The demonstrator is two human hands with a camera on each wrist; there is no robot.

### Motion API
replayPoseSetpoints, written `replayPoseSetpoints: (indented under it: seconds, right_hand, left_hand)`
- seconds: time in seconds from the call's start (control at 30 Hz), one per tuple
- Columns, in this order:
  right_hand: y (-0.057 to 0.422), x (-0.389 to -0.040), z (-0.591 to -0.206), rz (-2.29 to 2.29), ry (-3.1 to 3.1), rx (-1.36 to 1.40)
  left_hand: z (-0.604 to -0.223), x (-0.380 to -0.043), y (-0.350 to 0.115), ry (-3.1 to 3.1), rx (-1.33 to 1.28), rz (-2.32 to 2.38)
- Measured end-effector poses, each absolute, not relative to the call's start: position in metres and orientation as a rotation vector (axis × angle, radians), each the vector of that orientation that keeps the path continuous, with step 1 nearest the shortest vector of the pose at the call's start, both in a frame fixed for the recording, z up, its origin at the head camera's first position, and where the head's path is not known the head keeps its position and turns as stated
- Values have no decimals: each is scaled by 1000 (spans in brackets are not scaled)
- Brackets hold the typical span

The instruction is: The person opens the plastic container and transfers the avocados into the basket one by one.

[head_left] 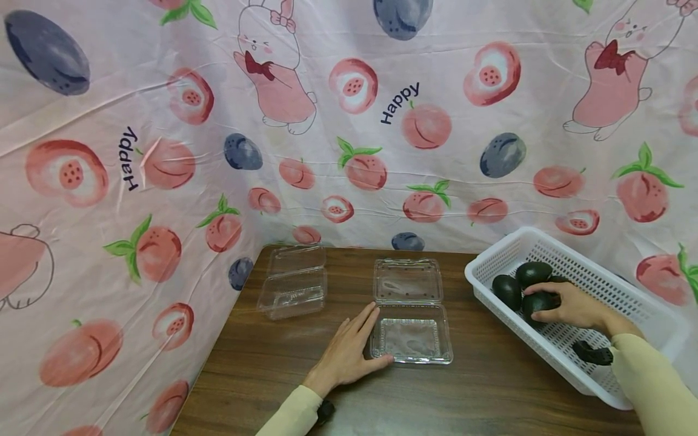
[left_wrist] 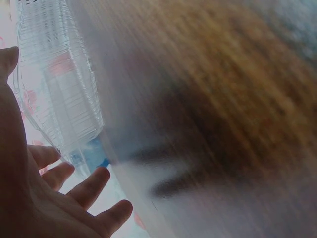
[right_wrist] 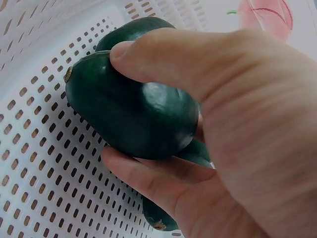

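Note:
My right hand [head_left: 583, 306] reaches into a white perforated basket [head_left: 545, 356] and grips a dark green avocado [right_wrist: 126, 111]. In the right wrist view, the thumb lies over its top and the fingers curl underneath. More avocados [head_left: 506, 292] lie beside it in the basket, one partly behind the hand. On the wooden table, my left hand [head_left: 346, 354] rests with fingers extended along the left edge of an opened clear plastic clamshell box [head_left: 411, 339]. The left wrist view shows those fingers spread near the box's ribbed side [left_wrist: 74, 94].
A second opened clear clamshell [head_left: 294, 290] stands at the table's back left. The wooden table [head_left: 414, 399] ends at a fruit-print cloth [head_left: 354, 200] hung behind and to the left. The basket sits at an angle along the right side.

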State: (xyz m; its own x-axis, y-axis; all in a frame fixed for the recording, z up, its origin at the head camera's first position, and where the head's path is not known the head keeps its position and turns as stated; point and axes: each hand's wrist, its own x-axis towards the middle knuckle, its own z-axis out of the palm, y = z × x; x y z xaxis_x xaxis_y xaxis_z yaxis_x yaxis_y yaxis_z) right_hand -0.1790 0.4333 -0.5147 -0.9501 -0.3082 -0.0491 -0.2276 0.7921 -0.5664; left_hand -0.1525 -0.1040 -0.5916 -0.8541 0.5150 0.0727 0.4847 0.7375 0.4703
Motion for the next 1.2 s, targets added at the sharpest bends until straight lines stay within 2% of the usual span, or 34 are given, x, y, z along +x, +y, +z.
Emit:
replayPoseSetpoints:
  seconds: [1.2]
  right_hand:
    - [433,-181,-522,-786,2855,-443]
  left_hand:
    - [-592,-153,-104,2871,832,761]
